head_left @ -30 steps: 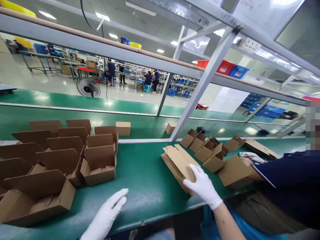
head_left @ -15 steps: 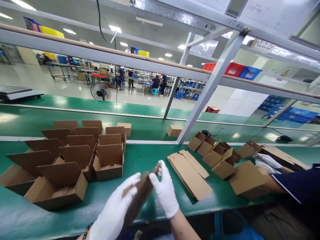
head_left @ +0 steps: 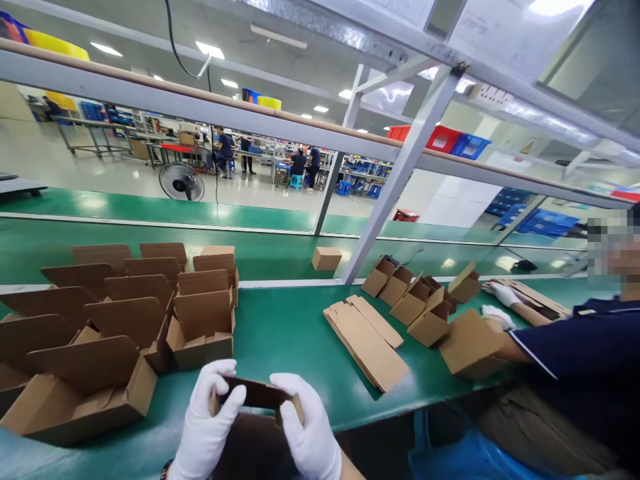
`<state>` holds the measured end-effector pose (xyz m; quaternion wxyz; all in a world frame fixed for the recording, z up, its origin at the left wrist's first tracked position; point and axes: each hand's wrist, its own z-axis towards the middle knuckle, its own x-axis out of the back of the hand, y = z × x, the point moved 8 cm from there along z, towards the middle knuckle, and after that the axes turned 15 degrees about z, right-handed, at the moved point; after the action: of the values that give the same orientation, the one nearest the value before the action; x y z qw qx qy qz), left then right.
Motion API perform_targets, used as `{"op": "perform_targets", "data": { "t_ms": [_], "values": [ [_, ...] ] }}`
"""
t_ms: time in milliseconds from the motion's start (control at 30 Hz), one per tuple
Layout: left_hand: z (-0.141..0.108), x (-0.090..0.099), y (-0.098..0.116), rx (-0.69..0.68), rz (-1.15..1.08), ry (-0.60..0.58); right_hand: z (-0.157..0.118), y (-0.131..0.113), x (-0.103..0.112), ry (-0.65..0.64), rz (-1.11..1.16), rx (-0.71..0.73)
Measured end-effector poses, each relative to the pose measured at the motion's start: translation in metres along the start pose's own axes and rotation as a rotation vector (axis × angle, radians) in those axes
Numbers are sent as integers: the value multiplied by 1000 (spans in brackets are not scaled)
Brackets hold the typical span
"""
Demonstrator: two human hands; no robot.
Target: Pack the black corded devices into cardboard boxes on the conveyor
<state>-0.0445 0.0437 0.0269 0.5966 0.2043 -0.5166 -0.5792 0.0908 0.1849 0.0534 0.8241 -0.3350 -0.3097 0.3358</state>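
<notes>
White gloves cover both of my hands. Between them is a partly folded cardboard box [head_left: 257, 437] at the bottom centre, its inner side dark. My left hand [head_left: 209, 417] grips its left side, thumb pressed against the board. Fingers and thumb of my right hand [head_left: 307, 423] pinch the right side. Several open boxes [head_left: 203, 323] with raised lids stand in rows on the green bench at the left. Right of centre lies a stack of flat cardboard blanks [head_left: 367, 343].
Several part-folded boxes [head_left: 413, 300] are at the right, near a co-worker's gloved hands [head_left: 500, 293] and dark sleeve [head_left: 545, 343]. A slanted metal post [head_left: 395, 180] rises behind the bench. A small closed box [head_left: 327, 259] sits farther back.
The cardboard has turned from edge-on to a folded, wider shape, with both hands now on its sides. The view has swung right, and the co-worker's hands have moved apart.
</notes>
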Motion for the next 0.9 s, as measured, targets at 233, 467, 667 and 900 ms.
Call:
{"op": "perform_targets", "data": {
  "t_ms": [233, 467, 667, 900],
  "values": [
    [-14, 11, 27, -481, -140, -464, -14, 19, -4, -89, 198, -34],
    [-5, 2, 35, -306, 357, -727, -30, -1, -25, -117, -64, 345],
    [-15, -1, 26, -264, 333, -664, -14, -12, -34, -49, -63, 181],
    [-47, 10, 17, -676, 395, -403, -15, -24, -38, -85, -170, 328]
  ]
}}
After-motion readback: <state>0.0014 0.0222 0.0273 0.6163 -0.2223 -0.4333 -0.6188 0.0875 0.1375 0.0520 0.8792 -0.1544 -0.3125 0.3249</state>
